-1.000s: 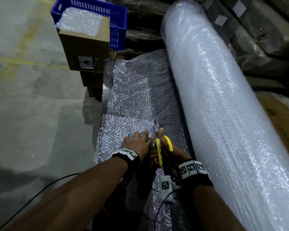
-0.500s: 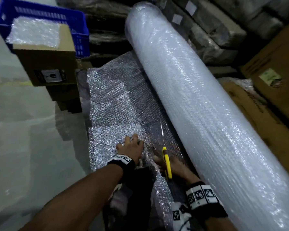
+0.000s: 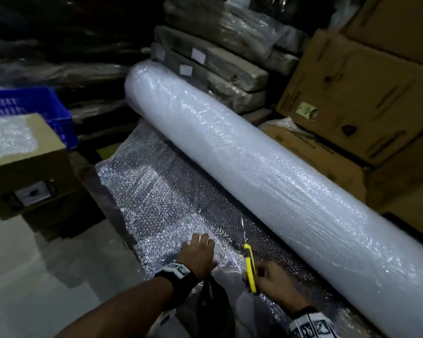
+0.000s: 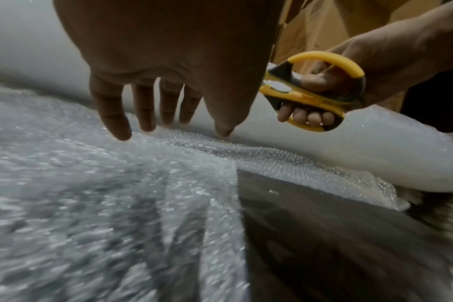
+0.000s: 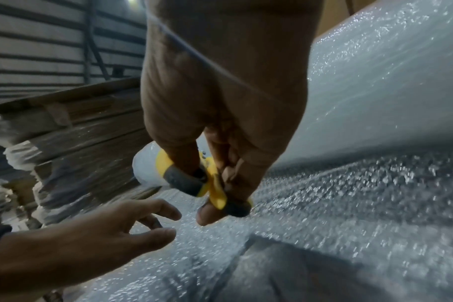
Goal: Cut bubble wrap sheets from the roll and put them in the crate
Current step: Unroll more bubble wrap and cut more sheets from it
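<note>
A long white bubble wrap roll (image 3: 266,176) lies diagonally, with its unrolled sheet (image 3: 156,196) spread flat to its left. My right hand (image 3: 274,281) grips yellow-handled scissors (image 3: 250,267), fingers through the loops (image 4: 321,92); the blades point up the sheet beside the roll. My left hand (image 3: 200,252) hovers with fingers spread just above the sheet (image 4: 65,183), left of the scissors. The blue crate (image 3: 32,106) stands at the far left, behind a cardboard box. A cut slit with dark floor beneath shows near my hands (image 4: 323,224).
A cardboard box (image 3: 27,172) topped with bubble wrap sits in front of the crate. Large cartons (image 3: 352,93) and wrapped bundles (image 3: 217,69) crowd behind and right of the roll. Grey floor (image 3: 34,276) lies to the left.
The view has swung right. The scissors have advanced along the sheet beside the roll, and my left hand has lifted off the sheet with its fingers spread.
</note>
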A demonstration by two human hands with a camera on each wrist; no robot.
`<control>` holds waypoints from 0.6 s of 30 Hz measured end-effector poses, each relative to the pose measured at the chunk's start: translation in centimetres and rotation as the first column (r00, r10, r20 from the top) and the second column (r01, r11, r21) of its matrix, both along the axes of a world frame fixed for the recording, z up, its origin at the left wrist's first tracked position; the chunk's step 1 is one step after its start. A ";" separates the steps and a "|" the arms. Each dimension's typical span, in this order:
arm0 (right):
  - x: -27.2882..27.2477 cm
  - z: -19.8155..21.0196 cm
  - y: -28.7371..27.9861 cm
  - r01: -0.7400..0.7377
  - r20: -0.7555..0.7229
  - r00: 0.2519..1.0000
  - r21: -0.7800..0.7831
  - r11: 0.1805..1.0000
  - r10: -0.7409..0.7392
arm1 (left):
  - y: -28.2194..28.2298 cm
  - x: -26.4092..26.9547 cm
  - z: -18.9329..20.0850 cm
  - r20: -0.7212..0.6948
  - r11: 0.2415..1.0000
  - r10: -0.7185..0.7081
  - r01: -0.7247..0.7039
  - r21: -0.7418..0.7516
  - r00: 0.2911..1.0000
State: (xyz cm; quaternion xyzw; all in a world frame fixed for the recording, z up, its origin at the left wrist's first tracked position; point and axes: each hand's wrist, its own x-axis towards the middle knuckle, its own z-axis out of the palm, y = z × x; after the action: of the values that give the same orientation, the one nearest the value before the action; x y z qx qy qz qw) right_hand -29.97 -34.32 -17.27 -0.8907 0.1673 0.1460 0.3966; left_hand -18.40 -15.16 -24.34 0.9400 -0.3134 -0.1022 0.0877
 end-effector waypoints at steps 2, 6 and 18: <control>-0.1 -0.6 2.1 0.030 0.027 0.999 -0.011 0.999 -0.030 | 2.4 0.8 0.4 0.044 0.998 -0.059 0.059 -0.007 0.997; -0.7 -2.7 8.0 0.227 0.071 0.969 0.120 0.967 -0.236 | 9.1 2.6 0.9 0.055 0.992 -0.128 0.127 0.027 0.990; -1.6 -2.2 27.9 0.646 -0.233 0.610 0.699 0.306 -0.757 | 24.2 8.5 2.4 0.064 0.942 -0.284 0.266 0.205 0.957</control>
State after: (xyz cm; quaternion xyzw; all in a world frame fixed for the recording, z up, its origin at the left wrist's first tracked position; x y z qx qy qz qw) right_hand -31.61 -6.46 -19.45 -0.4970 0.4373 -0.0517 0.7478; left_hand -9.90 9.03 -21.90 0.8948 -0.4338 -0.1001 -0.0344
